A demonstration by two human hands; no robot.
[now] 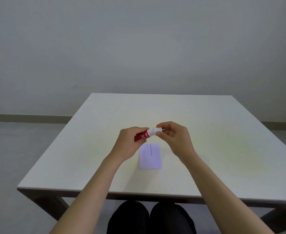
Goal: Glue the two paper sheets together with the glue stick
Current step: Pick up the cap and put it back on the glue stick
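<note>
Left hand (130, 142) wraps the red glue stick (143, 135), held above the table (223, 149). Right hand (172, 137) pinches the white cap (158, 130) at the stick's tip (coming off or going on, cannot tell). Paper (150, 157) lies flat just below both hands; appears as one sheet, possibly two stacked. Whether glue is applied is unclear.

A plain pale grey wall (138, 48) fills the far half of the scene, bare and evenly lit. Along its foot runs a low skirting board (25, 117), meeting a grey floor (12, 157) on the left. Centre stage, a square table (214, 141) with an off-white top and a darker frame underneath.
</note>
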